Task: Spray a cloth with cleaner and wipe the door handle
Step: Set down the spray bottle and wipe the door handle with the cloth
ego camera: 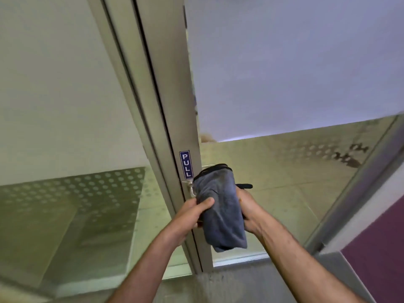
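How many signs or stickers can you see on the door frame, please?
1: a blue PULL sticker on the metal door frame, just above the door handle and left of the grey cloth. The cloth may hide others.

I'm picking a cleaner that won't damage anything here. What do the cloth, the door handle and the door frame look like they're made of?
Cloth: soft grey-blue fabric, probably microfibre, limp and creased, with a dark stitched edge.
Door handle: bright polished metal by its shine, mostly hidden behind the cloth.
Door frame: matt beige metal, likely painted or coated aluminium, judging by its flat, even faces.
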A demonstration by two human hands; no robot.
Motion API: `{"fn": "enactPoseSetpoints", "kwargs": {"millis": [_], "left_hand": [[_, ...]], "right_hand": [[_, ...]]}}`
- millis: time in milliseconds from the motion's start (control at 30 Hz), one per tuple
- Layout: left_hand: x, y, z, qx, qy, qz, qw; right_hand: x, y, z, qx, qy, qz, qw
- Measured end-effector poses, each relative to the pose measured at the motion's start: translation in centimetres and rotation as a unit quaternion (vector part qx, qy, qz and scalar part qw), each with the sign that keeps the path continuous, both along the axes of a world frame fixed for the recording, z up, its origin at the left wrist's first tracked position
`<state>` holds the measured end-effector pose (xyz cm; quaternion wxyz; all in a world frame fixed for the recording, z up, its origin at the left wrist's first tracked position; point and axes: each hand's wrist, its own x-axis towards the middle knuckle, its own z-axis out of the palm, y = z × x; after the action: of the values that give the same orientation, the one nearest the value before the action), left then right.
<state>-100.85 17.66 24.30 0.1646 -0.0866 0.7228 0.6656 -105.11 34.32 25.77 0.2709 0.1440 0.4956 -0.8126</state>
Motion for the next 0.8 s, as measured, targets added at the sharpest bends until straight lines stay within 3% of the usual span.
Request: {"fn": "enactPoseSetpoints", "kwargs": {"millis": [100,300,467,533,667,733,800], "left_hand": [[1.9,1.4,0.5,0.029,0.034,0.069,0.997],[5.5,2.2,1.8,0.023,0.112,0.197,0.974],[9.1,3.3,2.3,0.024,0.150,0.246,0.957],[10.8,3.6,3.2,0.045,0.162,0.220,0.961],[14.5,3.8,7.0,0.083,0.299,0.173,0.935],[16.3,4.4,8.2,0.073,0.306,0.163,0.935],[18.7,4.8,7.8,-0.010,0.315,0.183,0.931]], "right_hand": [[0.1,0.9,0.8,0.009,0.017,0.072,0.997],[2.8,2.3,2.2,-0.104,0.048,0.116,0.987],[7.6,3.7,1.7,0.071,0.127,0.266,0.953],[8.8,4.4,2.1,0.074,0.199,0.233,0.949],[11.1,6.7,5.5,-0.020,0.379,0.160,0.911],[13.5,6.6,6.6,-0.008,0.412,0.135,0.901],[16.4,6.0,6.3,-0.005,0.373,0.100,0.922]]}}
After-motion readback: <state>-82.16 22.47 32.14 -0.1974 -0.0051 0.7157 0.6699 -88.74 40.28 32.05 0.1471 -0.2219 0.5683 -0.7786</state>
